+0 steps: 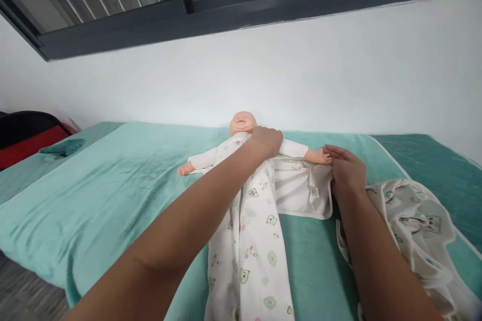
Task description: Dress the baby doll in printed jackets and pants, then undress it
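Note:
A baby doll (243, 123) lies on its back on a teal towel (113, 185), arms spread, dressed in a white printed garment (250, 241). The garment's right flap (301, 190) is folded out to the side. My left hand (266, 140) rests closed on the doll's chest near the neck, gripping the cloth there. My right hand (344, 168) lies on the edge of the opened flap next to the doll's hand (323, 157), fingers stretched forward.
A second printed cloth (414, 230) lies crumpled on the right under my right forearm. A white wall and a dark-framed window (181, 5) stand behind the bed. Black and red items (26, 140) sit at far left.

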The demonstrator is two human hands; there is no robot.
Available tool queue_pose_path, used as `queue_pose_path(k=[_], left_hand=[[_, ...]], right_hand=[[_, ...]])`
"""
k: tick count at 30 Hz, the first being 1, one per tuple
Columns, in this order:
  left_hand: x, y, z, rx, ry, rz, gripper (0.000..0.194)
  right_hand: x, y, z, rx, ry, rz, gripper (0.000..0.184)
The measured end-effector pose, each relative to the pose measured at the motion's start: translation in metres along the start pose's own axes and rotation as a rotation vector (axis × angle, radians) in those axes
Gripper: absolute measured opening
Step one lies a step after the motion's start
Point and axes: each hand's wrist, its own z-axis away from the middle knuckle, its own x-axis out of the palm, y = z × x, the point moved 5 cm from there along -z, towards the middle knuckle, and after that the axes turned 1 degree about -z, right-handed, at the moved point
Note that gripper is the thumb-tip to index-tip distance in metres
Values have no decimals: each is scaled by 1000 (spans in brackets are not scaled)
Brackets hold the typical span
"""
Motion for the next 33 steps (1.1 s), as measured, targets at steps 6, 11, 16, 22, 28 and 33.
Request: queue_pose_path(k=[6,11,16,22,28,33], left_hand=[[8,26,-10,26,-43,66,40],[5,61,5,121,8,179,33],[6,32,57,88,270,410,27],[67,-67,107,-170,691,1028,30],[97,-79,108,-261,651,1301,37],[95,-77,104,-245,648,1335,34]], right_hand=[[-8,-21,6,-120,206,-153,26],[19,-40,29,-347,77,279,31],[58,-32,49,-395,-332,465,34],[76,-37,74,-414,-490,456,42],[87,-40,92,-315,-655,456,50],[92,-45,103,-271,-728,439,48]])
